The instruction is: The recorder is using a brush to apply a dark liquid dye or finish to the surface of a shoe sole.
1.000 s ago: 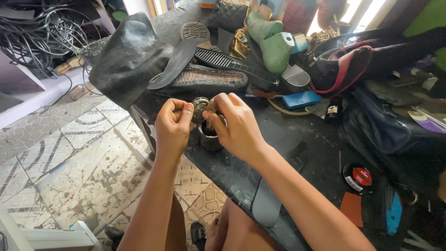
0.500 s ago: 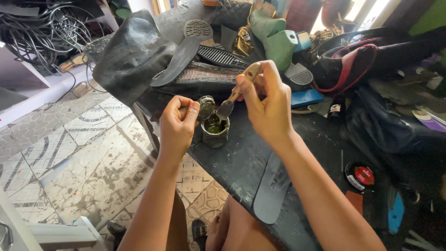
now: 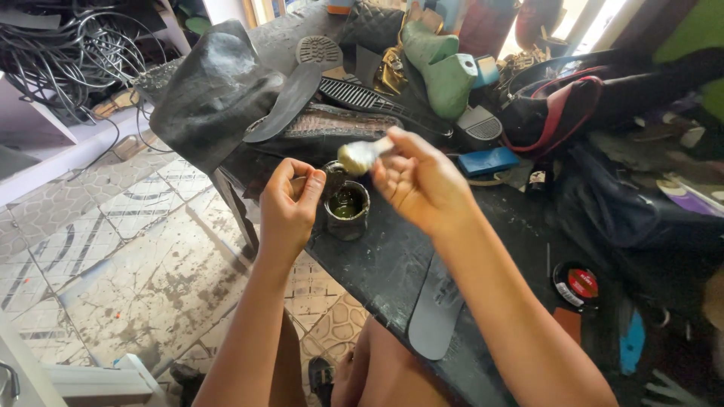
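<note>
Yellowish glue loads the brush I hold pinched in my right hand, just above the open tin; left hand, fisted, steadies the tin. Spreading isn't begun.

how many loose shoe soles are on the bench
3: a grey treaded sole leaning by the black bag, a ribbed black sole behind it, a plain dark sole near the front edge. Clutter may hide more.
</note>
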